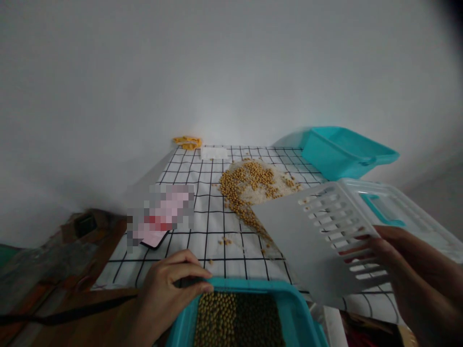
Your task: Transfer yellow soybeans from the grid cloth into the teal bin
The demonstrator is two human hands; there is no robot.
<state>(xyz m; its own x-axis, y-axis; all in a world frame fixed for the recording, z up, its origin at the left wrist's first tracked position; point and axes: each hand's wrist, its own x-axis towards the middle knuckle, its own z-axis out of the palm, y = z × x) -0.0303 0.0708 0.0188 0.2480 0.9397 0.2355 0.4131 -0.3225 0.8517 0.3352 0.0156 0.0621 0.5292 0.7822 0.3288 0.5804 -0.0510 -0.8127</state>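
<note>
At the lower middle, my left hand (168, 289) pinches the far rim of a teal plastic bin (253, 285) between thumb and fingers. Yellowish-green beans (217, 313) fill the bin's left part; darker small grains or shadowed beans (258, 318) lie to their right. My right hand (412, 270) grips a thin white slotted plastic panel (307, 236) along its slotted end. The panel is tilted, its plain end pointing left over the cloth near the spilled heap. That heap holds tan soybeans (231, 188) and pale rice-like grains (256, 193).
A black-and-white checked cloth (198, 221) covers the table. At left lies a partly blurred pink phone (155, 236). A second teal bin (343, 149) and a clear lid (419, 217) with a teal handle stand at right. A yellow item (188, 142) sits by the wall.
</note>
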